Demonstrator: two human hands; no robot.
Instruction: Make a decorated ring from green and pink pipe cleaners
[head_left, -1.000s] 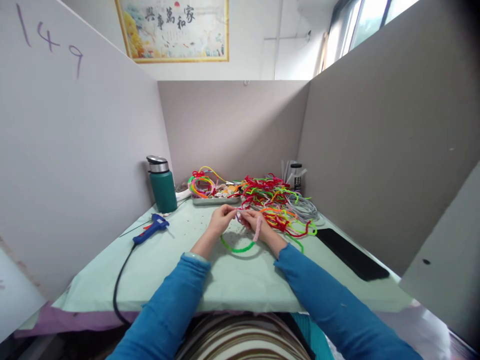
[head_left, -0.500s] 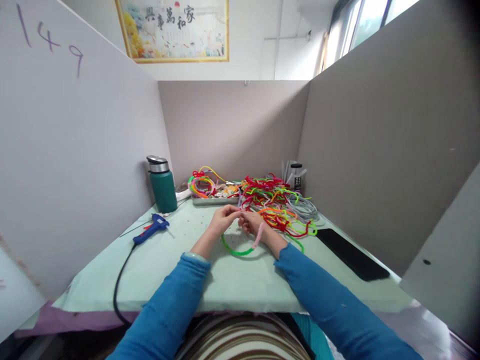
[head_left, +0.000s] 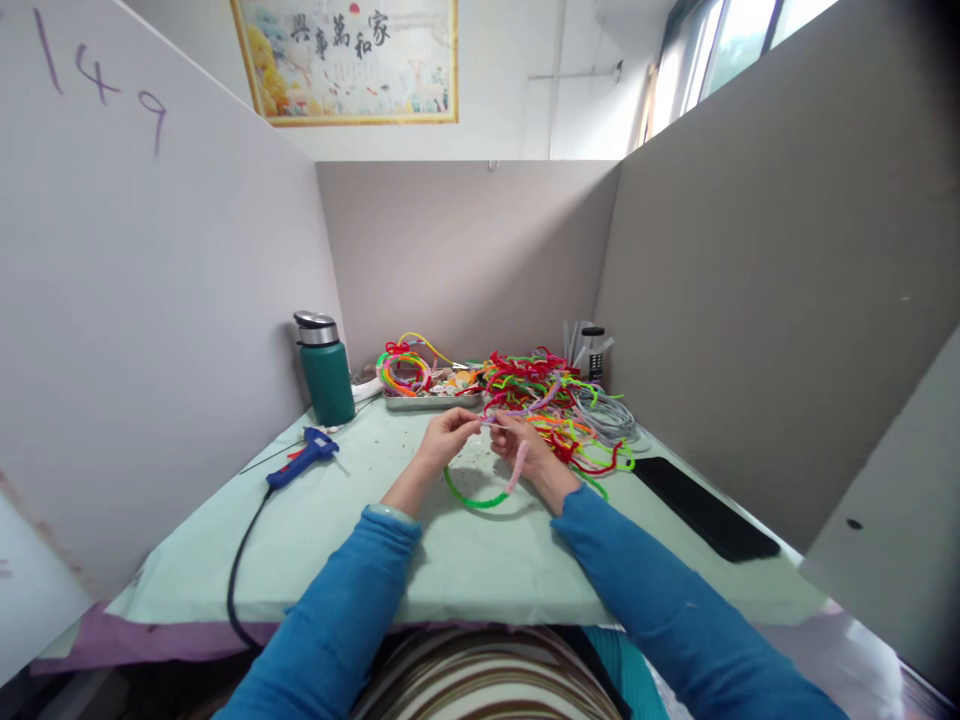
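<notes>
My left hand (head_left: 448, 436) and my right hand (head_left: 521, 443) meet above the middle of the table, both pinched on a fuzzy craft stem. The stem runs green (head_left: 472, 497) in a curve below my hands and ends in a pink part (head_left: 517, 467) that hangs beside my right palm. A thin pale strand stretches between my fingertips. Just behind my right hand lies a big heap of coloured stems (head_left: 559, 405).
A blue glue gun (head_left: 304, 458) with a black cord lies at the left. A green flask (head_left: 325, 370) stands behind it. A metal tray (head_left: 429, 399) with stems sits at the back. A black flat object (head_left: 705, 506) lies at the right. Grey partitions wall in the table.
My right hand has lifted a little and shifted right, drawing the strand out between the fingertips. The pink end swung with it. My left hand has hardly moved.
</notes>
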